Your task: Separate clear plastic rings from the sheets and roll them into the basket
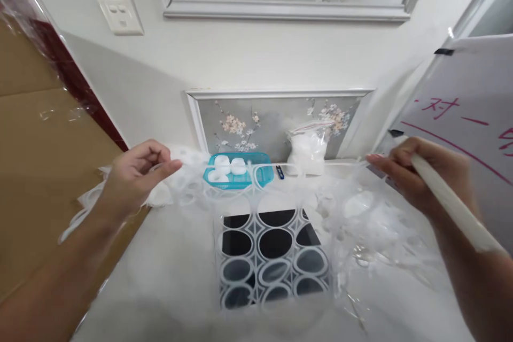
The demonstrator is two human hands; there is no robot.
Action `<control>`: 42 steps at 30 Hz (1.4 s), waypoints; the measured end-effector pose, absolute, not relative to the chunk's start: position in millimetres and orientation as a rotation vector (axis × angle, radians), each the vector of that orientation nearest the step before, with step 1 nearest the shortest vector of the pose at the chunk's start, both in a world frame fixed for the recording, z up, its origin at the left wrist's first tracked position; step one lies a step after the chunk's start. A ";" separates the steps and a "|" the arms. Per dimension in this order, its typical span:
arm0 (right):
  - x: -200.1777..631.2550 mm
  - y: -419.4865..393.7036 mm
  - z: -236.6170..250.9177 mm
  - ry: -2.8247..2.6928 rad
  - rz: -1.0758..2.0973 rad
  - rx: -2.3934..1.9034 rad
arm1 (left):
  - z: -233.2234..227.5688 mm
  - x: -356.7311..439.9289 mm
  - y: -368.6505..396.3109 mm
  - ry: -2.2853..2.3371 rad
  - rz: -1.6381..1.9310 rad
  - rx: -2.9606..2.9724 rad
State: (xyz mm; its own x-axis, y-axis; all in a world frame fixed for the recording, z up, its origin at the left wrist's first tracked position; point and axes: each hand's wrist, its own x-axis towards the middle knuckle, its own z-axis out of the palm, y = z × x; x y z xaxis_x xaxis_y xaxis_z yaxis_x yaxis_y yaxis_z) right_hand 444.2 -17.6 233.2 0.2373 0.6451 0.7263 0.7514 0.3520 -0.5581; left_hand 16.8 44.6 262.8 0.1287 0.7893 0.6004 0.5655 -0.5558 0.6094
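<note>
Your left hand [138,171] and right hand [412,173] are both closed, pinching a thin clear tube [320,163] stretched between them above the table [168,272], just before the blue basket [238,176].

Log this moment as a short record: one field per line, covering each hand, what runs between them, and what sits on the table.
left hand: fingers pinched on the end of a thin clear tube
right hand: closed around a white rod, also pinching the tube
tube: stretched level between the two hands, above the table
blue basket: at the back of the table, holds white rings
plastic bag: right of the basket, upright, white contents
black patterned mat: table centre
loose clear rings: scattered around the mat
</note>
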 end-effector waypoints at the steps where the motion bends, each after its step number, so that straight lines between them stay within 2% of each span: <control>1: 445.8 -8.4 232.8 -1.516 -0.075 -1.351 | 260.6 19.8 52.4 1.305 1.358 2.119; 4: 447.9 29.7 216.8 -1.673 0.068 -1.514 | 238.2 26.7 85.2 1.276 1.185 2.038; 7: 448.1 73.9 181.2 -1.666 0.256 -1.619 | 198.2 27.4 123.6 1.300 0.987 1.985; 12: 447.5 123.8 112.5 -1.564 0.310 -1.585 | 135.1 24.2 164.5 1.402 0.887 1.986; 17: 441.5 130.6 68.2 -1.657 0.347 -1.729 | 100.0 28.1 167.5 1.431 0.798 2.031; 22: 429.2 116.0 50.7 -1.638 0.262 -1.853 | 77.6 27.6 148.1 1.432 0.757 2.113; 24: 415.2 105.5 47.3 -1.640 0.409 -1.721 | 69.9 24.8 132.1 1.411 0.740 2.142; 28: 363.5 76.4 37.8 -1.563 0.921 -1.411 | 51.3 17.1 82.3 1.299 0.702 2.319; 31: 314.3 55.3 28.5 -1.499 1.149 -1.308 | 34.3 12.7 37.8 1.156 0.708 2.541; 36: 251.0 42.5 18.2 -1.568 1.375 -1.161 | 12.9 12.9 -17.4 0.979 0.713 2.794; 42: 227.0 47.3 5.2 -1.685 1.474 -1.169 | 9.3 17.0 -30.8 0.957 0.677 3.043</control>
State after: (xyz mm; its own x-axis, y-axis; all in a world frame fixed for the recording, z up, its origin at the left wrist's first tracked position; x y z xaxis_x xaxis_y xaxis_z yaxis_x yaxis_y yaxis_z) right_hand 227.0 47.3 5.2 -0.4274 0.8979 -0.1054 0.2239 -0.0078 -0.9746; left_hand 17.0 -30.8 9.3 0.7424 0.5208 0.4213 0.5705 -0.8212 0.0098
